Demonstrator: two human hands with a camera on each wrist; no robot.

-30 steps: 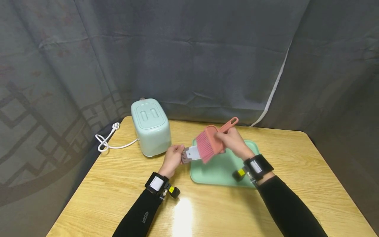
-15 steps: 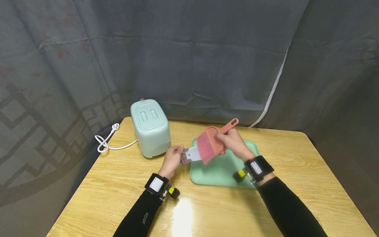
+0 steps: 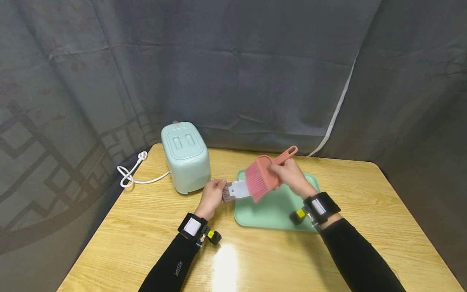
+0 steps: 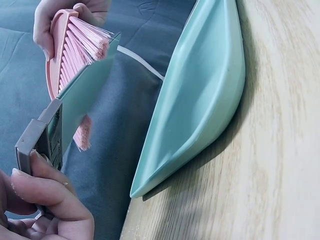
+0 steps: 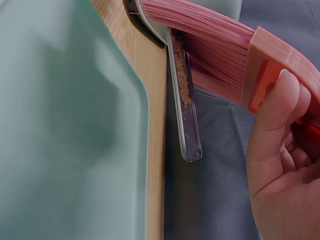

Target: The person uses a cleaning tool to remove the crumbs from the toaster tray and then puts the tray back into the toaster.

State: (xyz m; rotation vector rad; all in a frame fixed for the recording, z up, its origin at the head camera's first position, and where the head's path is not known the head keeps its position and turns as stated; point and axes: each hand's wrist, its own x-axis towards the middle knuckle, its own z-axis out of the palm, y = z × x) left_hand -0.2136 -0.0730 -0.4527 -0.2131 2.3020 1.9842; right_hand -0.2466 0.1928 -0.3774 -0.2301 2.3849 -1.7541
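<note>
My left hand (image 3: pixel 211 196) grips the grey slotted end of a flat metal crumb tray (image 3: pixel 238 189), held out over the left side of a green tray (image 3: pixel 270 217). My right hand (image 3: pixel 292 177) holds a pink hand brush (image 3: pixel 267 172) by its head, thumb on the front face, handle pointing up and right. The bristles (image 5: pixel 210 50) lie across the far end of the crumb tray and hide that part in the head view. Brown crumbs (image 5: pixel 182 75) line the crumb tray in the right wrist view. In the left wrist view, bristles show on both sides of it.
A mint-green toaster (image 3: pixel 189 166) stands at the back left, close to my left hand. Its white cord and plug (image 3: pixel 142 155) trail toward the table's left edge. A grey curtain (image 3: pixel 233 73) hangs behind the wooden table (image 3: pixel 365 202).
My right hand and the brush have shifted slightly right, so a little more of the crumb tray shows. The left hand and the crumb tray stay almost still.
</note>
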